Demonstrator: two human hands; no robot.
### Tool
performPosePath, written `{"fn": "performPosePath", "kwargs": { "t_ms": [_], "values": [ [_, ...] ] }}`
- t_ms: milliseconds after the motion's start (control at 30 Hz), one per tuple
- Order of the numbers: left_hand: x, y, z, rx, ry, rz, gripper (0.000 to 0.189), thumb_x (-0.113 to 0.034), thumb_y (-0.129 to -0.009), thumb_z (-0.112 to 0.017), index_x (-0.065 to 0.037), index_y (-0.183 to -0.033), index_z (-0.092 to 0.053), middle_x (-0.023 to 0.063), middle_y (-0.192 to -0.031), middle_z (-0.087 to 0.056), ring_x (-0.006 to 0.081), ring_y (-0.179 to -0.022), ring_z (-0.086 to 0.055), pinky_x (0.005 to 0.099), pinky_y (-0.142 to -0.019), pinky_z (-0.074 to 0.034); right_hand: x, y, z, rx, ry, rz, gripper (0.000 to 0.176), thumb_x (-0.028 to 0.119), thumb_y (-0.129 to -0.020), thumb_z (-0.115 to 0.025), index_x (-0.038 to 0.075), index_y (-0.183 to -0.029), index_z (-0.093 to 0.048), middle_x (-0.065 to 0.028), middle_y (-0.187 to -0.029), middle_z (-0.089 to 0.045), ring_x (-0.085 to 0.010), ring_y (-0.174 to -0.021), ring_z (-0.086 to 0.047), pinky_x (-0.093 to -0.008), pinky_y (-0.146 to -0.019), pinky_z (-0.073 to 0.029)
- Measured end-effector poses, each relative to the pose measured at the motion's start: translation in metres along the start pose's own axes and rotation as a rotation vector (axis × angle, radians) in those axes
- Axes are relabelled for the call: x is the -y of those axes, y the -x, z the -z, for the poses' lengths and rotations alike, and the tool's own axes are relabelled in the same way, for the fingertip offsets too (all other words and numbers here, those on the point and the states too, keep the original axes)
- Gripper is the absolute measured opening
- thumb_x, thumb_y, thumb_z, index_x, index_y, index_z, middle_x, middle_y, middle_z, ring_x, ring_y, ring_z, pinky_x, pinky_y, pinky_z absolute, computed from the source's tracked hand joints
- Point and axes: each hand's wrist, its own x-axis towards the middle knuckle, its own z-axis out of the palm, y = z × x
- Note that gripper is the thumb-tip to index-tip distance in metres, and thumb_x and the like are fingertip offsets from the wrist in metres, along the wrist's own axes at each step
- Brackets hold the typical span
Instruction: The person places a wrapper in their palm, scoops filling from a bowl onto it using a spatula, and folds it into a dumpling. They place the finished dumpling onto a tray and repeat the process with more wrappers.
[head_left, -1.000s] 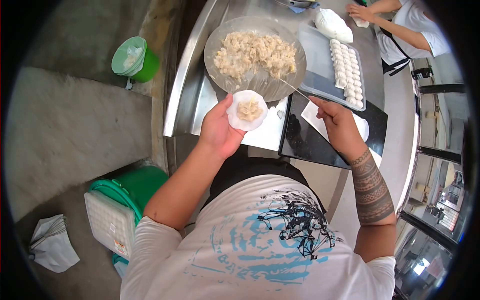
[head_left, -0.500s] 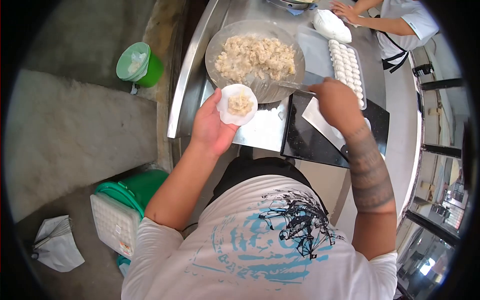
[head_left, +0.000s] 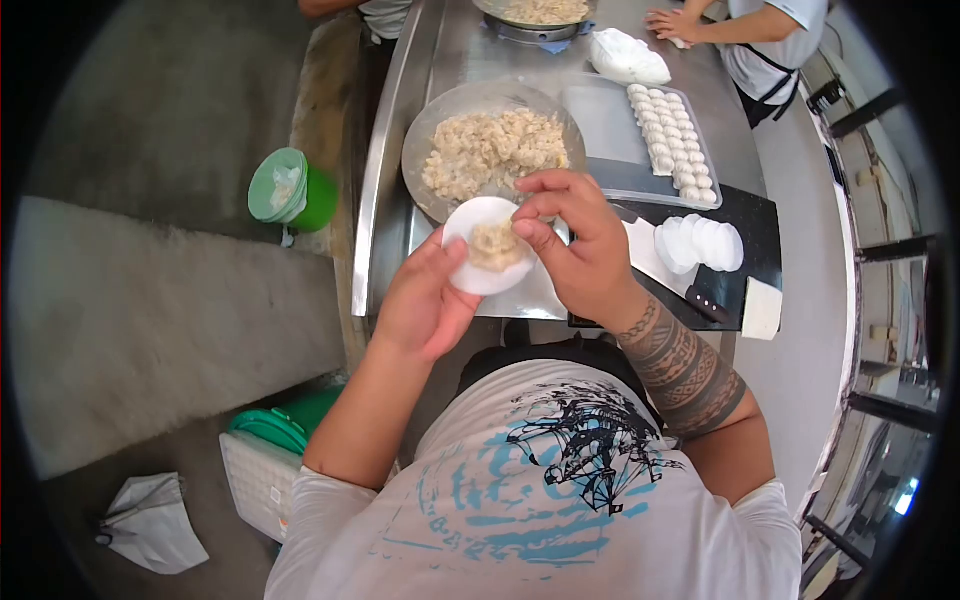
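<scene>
My left hand (head_left: 425, 300) holds a round white dumpling wrapper (head_left: 470, 218) flat on its fingers, thumb over the near edge. A mound of pale filling (head_left: 492, 250) sits in the middle of the wrapper. The thumb and fingertips of my right hand (head_left: 585, 245) pinch together at the filling's right side; whatever is between them is too small to make out. Just beyond both hands stands a wide metal bowl (head_left: 480, 95) with more chunky filling (head_left: 490, 150). The spatula-like tool seen earlier is not visible now.
At right, a black board (head_left: 750, 208) carries a cleaver (head_left: 655, 255), overlapping wrappers (head_left: 700, 243) and a white square piece (head_left: 762, 308). Behind are a tray (head_left: 600, 105) with rows of dumplings (head_left: 670, 135), a white bag (head_left: 628, 57) and a co-worker's hands (head_left: 675, 25). A green bucket (head_left: 320, 200) stands left.
My right hand has left the spatula-like tool near the bowl's edge and moved left and down to the filled wrapper. The left hand still holds the wrapper, now slightly lower. The view has shifted.
</scene>
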Motion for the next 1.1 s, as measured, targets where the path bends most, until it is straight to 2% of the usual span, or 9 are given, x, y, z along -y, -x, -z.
{"fn": "performPosePath", "kwargs": {
  "t_ms": [33, 133, 267, 300, 500, 567, 700, 933, 1100],
  "values": [
    [0.001, 0.003, -0.004, 0.059, -0.105, -0.013, 0.053, -0.035, -0.111, -0.046, 0.004, -0.147, -0.045, 0.0184, -0.146, -0.057, 0.0304, -0.136, -0.057, 0.0467, -0.118, -0.042, 0.006, 0.001, 0.003, -0.038, -0.148, -0.136, 0.027, 0.023, -0.081, -0.083, 0.015, -0.105, -0.076, -0.0067, -0.129, -0.065, -0.0316, -0.118, -0.058, -0.0469, -0.099, -0.046],
    [-0.003, -0.002, -0.018, 0.028, 0.105, 0.056, 0.052, -0.033, -0.11, -0.05, 0.005, -0.146, -0.048, 0.0177, -0.144, -0.06, 0.0291, -0.135, -0.058, 0.0464, -0.115, -0.045, 0.033, 0.002, 0.026, 0.032, 0.144, 0.218, 0.028, 0.023, -0.08, -0.083, 0.016, -0.106, -0.076, -0.0061, -0.132, -0.065, -0.0315, -0.119, -0.058, -0.0461, -0.1, -0.045],
    [0.0, -0.006, -0.043, 0.019, 0.179, 0.153, 0.054, -0.034, -0.11, -0.046, 0.005, -0.147, -0.045, 0.0199, -0.146, -0.058, 0.0329, -0.135, -0.057, 0.0501, -0.114, -0.047, 0.029, 0.026, 0.044, 0.046, 0.405, 0.382, 0.023, 0.022, -0.079, -0.083, 0.017, -0.102, -0.078, -0.0058, -0.134, -0.065, -0.0311, -0.117, -0.058, -0.0451, -0.099, -0.046],
    [0.005, -0.006, -0.05, 0.03, 0.168, 0.167, 0.056, -0.035, -0.111, -0.044, 0.006, -0.149, -0.043, 0.0212, -0.148, -0.056, 0.0347, -0.136, -0.057, 0.0517, -0.114, -0.046, 0.031, 0.03, 0.052, -0.005, 0.361, 0.327, 0.022, 0.021, -0.08, -0.083, 0.016, -0.101, -0.078, -0.0064, -0.133, -0.065, -0.0314, -0.117, -0.058, -0.0449, -0.098, -0.046],
    [0.037, -0.005, -0.094, 0.244, -0.172, 0.134, 0.06, -0.002, -0.089, -0.08, -0.005, -0.142, -0.053, 0.0094, -0.132, -0.066, 0.0239, -0.128, -0.062, 0.0398, -0.104, -0.055, 0.055, 0.056, 0.088, -0.241, -0.159, -0.139, 0.016, 0.015, -0.089, -0.08, 0.008, -0.103, -0.078, -0.0097, -0.127, -0.068, -0.029, -0.118, -0.061, -0.0397, -0.101, -0.048],
    [0.055, -0.005, -0.101, 0.248, -0.391, -0.004, 0.06, 0.0, -0.087, -0.082, -0.004, -0.139, -0.055, 0.0084, -0.127, -0.068, 0.0233, -0.123, -0.065, 0.0388, -0.103, -0.056, 0.064, 0.066, 0.103, -0.235, -0.168, -0.061, 0.029, 0.023, -0.089, -0.083, 0.007, -0.113, -0.076, -0.0109, -0.127, -0.068, -0.0267, -0.118, -0.062, -0.0378, -0.102, -0.049],
    [0.072, 0.006, -0.144, 0.25, -0.17, -0.058, 0.064, 0.005, -0.081, -0.084, -0.003, -0.137, -0.055, 0.0095, -0.123, -0.069, 0.0215, -0.115, -0.068, 0.0351, -0.098, -0.057, 0.093, 0.097, 0.119, -0.407, -0.2, 0.0, 0.052, 0.03, -0.085, -0.087, 0.005, -0.127, -0.069, -0.0102, -0.122, -0.069, -0.0223, -0.11, -0.064, -0.0358, -0.096, -0.05],
    [0.122, 0.032, -0.187, 0.351, -0.019, 0.015, 0.076, -0.005, -0.076, -0.093, -0.006, -0.14, -0.052, 0.0152, -0.132, -0.067, 0.0211, -0.115, -0.068, 0.0321, -0.094, -0.058, 0.112, 0.151, 0.168, -0.448, -0.122, -0.017, 0.02, 0.014, -0.089, -0.081, 0.002, -0.103, -0.073, -0.0074, -0.091, -0.073, -0.0201, -0.083, -0.064, -0.0323, -0.078, -0.052],
    [0.151, 0.056, -0.217, 0.344, -0.191, -0.046, 0.062, -0.005, -0.08, -0.091, -0.005, -0.132, -0.057, 0.0136, -0.128, -0.069, 0.0193, -0.113, -0.068, 0.0306, -0.096, -0.057, 0.124, 0.185, 0.195, -0.497, -0.151, -0.027, 0.018, 0.015, -0.089, -0.081, 0.003, -0.101, -0.074, -0.0078, -0.09, -0.073, -0.0222, -0.083, -0.065, -0.0326, -0.079, -0.051]
  ]
}}
